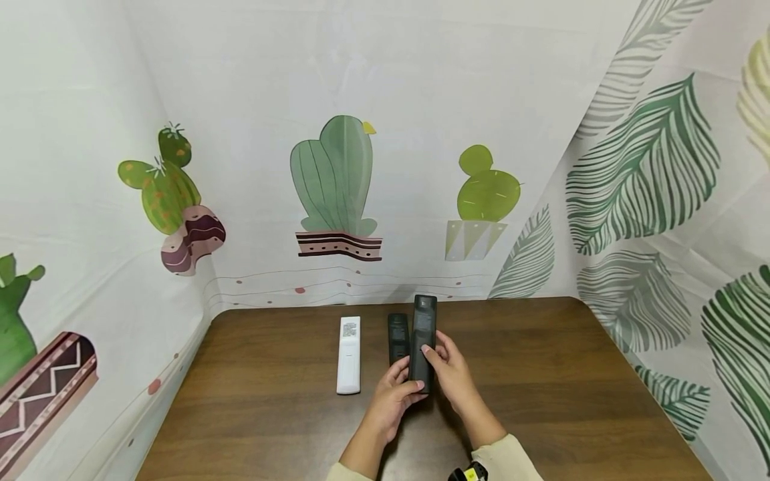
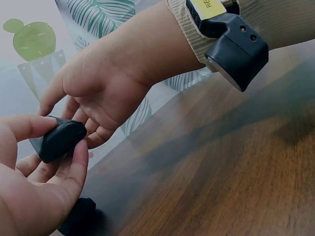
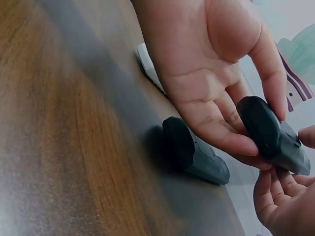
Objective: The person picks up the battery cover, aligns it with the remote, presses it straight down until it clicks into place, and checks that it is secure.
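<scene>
A black remote control (image 1: 424,317), its back with a faint label facing up, is held above the table in both hands. My left hand (image 1: 390,399) grips its near end, thumb on top and fingers beneath. My right hand (image 1: 454,377) pinches it midway from the right, the thumb lying on the back. Just left of it a second black remote control (image 1: 398,333) lies on the table, its near part hidden behind the left hand; the right wrist view shows this lying black remote (image 3: 194,152) apart from the held one. A white remote control (image 1: 349,357) lies further left, label up.
The brown wooden table (image 1: 259,401) has rounded far corners. A white cloth (image 1: 409,80) printed with cacti and leaves hangs behind and along the sides. On the right wrist sits a black device (image 2: 238,49) with a yellow sticker.
</scene>
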